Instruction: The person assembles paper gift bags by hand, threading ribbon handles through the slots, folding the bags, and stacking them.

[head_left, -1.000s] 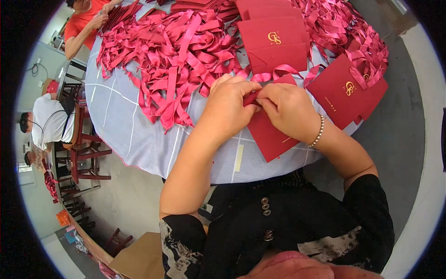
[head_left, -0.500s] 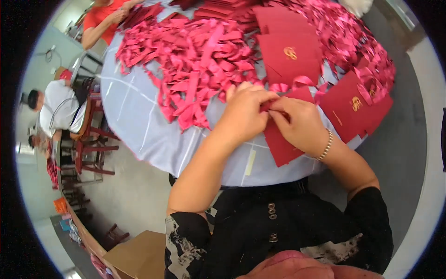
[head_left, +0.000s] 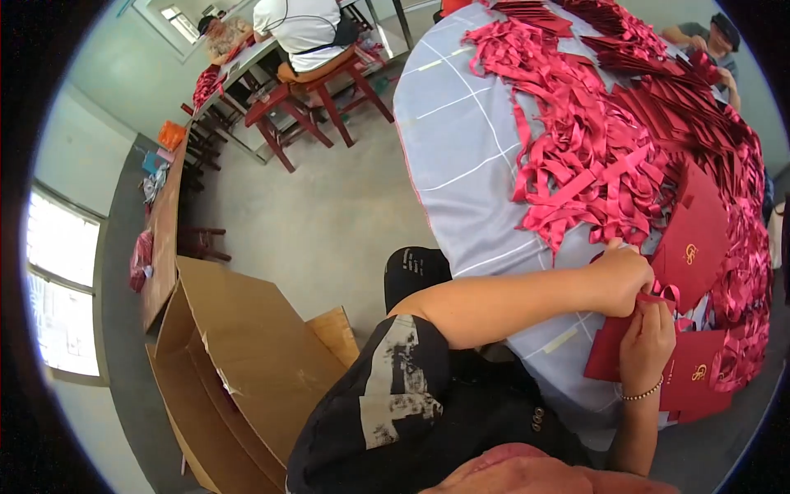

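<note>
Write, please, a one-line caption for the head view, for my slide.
Both hands meet at a flat red packet beside heaped pink ribbons on a cloth-covered table.

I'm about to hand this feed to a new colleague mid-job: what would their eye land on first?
Probably the big heap of pink-red ribbons on the grey-blue tablecloth, right of the picture's centre. Next, likely the left hand and right hand, meeting at a dark red paper piece near the table's edge, and the large open cardboard box at lower left.
</note>
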Action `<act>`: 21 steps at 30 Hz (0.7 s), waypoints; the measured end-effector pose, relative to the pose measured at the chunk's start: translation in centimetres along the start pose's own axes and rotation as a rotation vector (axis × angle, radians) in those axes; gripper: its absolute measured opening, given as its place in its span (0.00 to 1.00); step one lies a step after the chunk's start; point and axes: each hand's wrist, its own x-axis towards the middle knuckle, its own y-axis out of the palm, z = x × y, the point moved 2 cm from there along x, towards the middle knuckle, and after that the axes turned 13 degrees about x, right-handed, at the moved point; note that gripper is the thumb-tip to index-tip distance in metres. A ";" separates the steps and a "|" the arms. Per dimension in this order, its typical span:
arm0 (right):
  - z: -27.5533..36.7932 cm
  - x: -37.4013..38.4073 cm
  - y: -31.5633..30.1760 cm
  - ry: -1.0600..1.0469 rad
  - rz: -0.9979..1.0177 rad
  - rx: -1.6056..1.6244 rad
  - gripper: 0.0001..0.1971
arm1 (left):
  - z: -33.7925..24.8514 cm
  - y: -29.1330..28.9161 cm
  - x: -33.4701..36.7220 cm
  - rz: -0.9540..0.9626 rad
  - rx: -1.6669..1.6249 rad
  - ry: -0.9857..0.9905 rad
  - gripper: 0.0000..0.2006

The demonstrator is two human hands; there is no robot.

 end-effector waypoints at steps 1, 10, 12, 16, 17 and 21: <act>-0.1 0.1 0.0 0.011 0.010 -0.003 0.06 | 0.0 0.1 0.0 -0.001 -0.013 -0.002 0.11; -0.5 0.4 -0.3 0.313 -0.053 0.278 0.08 | -0.4 0.0 -0.2 -0.010 0.052 0.060 0.13; -0.1 1.2 -2.0 0.439 0.001 0.262 0.09 | -0.7 -0.4 -0.2 -0.030 -0.039 0.081 0.14; -0.3 1.2 -3.7 0.052 0.009 -0.013 0.13 | -1.3 -0.7 -0.5 -0.152 -0.068 0.171 0.20; -0.3 1.6 -3.4 0.014 0.009 0.026 0.13 | -0.9 -0.5 -0.7 -0.209 -0.014 0.174 0.19; -2.0 1.9 -3.9 0.189 0.171 0.186 0.13 | -0.6 -1.2 -0.4 -0.156 0.015 0.180 0.18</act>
